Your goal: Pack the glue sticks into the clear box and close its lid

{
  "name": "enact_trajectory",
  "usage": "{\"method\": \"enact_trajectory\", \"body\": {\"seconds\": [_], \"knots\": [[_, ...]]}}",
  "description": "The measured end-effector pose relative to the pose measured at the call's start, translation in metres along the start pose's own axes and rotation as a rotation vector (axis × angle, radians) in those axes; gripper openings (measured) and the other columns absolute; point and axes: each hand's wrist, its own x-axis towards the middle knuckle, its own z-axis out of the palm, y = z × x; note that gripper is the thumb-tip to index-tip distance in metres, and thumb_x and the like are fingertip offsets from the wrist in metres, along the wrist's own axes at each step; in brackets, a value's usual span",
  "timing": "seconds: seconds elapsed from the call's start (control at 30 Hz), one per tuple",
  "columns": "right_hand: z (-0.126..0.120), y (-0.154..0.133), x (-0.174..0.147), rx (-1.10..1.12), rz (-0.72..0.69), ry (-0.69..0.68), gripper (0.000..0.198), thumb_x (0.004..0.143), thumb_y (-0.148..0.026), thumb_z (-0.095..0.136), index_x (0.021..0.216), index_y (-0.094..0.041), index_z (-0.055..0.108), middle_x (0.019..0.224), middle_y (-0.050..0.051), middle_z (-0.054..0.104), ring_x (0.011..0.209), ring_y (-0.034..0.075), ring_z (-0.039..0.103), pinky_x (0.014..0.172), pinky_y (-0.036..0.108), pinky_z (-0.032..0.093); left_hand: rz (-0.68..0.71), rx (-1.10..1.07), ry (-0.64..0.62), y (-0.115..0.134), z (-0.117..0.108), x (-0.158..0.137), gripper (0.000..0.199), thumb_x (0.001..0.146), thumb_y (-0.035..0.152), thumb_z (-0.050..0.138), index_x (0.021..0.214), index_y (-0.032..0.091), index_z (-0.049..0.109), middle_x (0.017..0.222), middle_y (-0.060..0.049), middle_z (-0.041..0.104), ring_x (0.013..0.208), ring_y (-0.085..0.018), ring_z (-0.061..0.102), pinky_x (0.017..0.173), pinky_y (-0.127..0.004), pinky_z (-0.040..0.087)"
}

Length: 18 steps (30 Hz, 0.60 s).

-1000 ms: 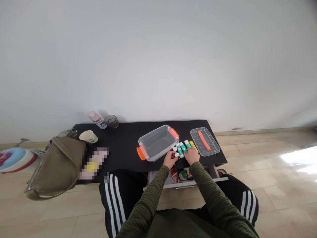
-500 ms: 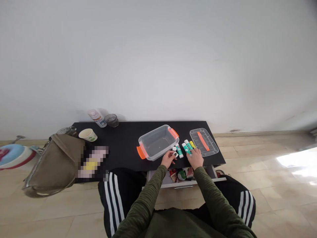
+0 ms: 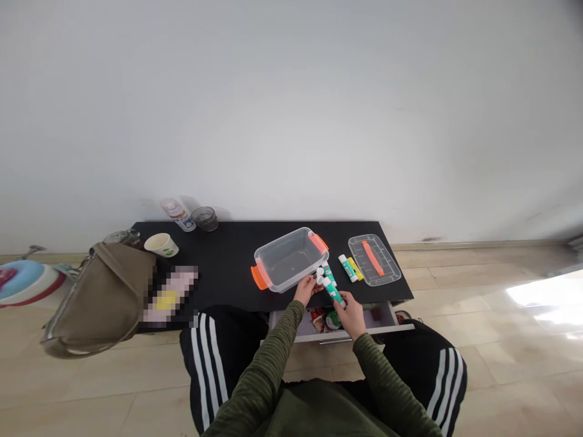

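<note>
Between the fingers of my left hand (image 3: 306, 290) is a small white round-topped piece (image 3: 320, 274); whether it is a cap or part of a longer stick I cannot tell. My right hand (image 3: 350, 312) grips the lower end of a green-and-white glue stick (image 3: 333, 291), its white end tilted toward my left fingers. Just behind it another green glue stick (image 3: 328, 271) lies on the table, partly covered. A third green glue stick (image 3: 348, 268) lies beside a yellow stick (image 3: 356, 268). Behind my left hand sits a clear plastic box (image 3: 291, 260) with orange clips, its lid off.
The clear lid (image 3: 389, 267) with an orange handle lies at the right of the black table (image 3: 228, 261). Below my hands a drawer (image 3: 387, 315) stands pulled out with packets inside. To the left are a paper cup (image 3: 161, 245), glass (image 3: 204, 218), spray can (image 3: 178, 215) and brown bag (image 3: 102, 303).
My right hand has picked up a green glue stick from the group on the right and brought it left, toward my left hand. My left hand stays almost in place.
</note>
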Motion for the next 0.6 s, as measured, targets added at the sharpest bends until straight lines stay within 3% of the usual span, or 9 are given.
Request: {"method": "enact_trajectory", "body": {"seconds": [0.37, 0.6], "knots": [[0.0001, 0.0064, 0.0022, 0.003, -0.056, -0.018, 0.035, 0.083, -0.037, 0.051, 0.109, -0.019, 0.067, 0.099, 0.008, 0.074, 0.087, 0.022, 0.067, 0.078, 0.029, 0.05, 0.007, 0.06, -0.02, 0.0009, 0.0017, -0.0015, 0.058, 0.054, 0.06, 0.085, 0.085, 0.014, 0.064, 0.077, -0.005, 0.071, 0.073, -0.017, 0.068, 0.077, -0.036, 0.057], [0.0013, 0.0052, 0.0025, 0.042, -0.05, -0.005, 0.039, 0.083, -0.039, 0.051, 0.111, -0.018, 0.069, 0.097, 0.008, 0.074, 0.077, 0.02, 0.066, 0.073, 0.029, 0.05, 0.006, 0.099, -0.074, 0.001, 0.0007, -0.0026, 0.057, 0.054, 0.056, 0.086, 0.087, 0.013, 0.069, 0.074, -0.004, 0.071, 0.071, -0.017, 0.068, 0.078, -0.036, 0.058]]}}
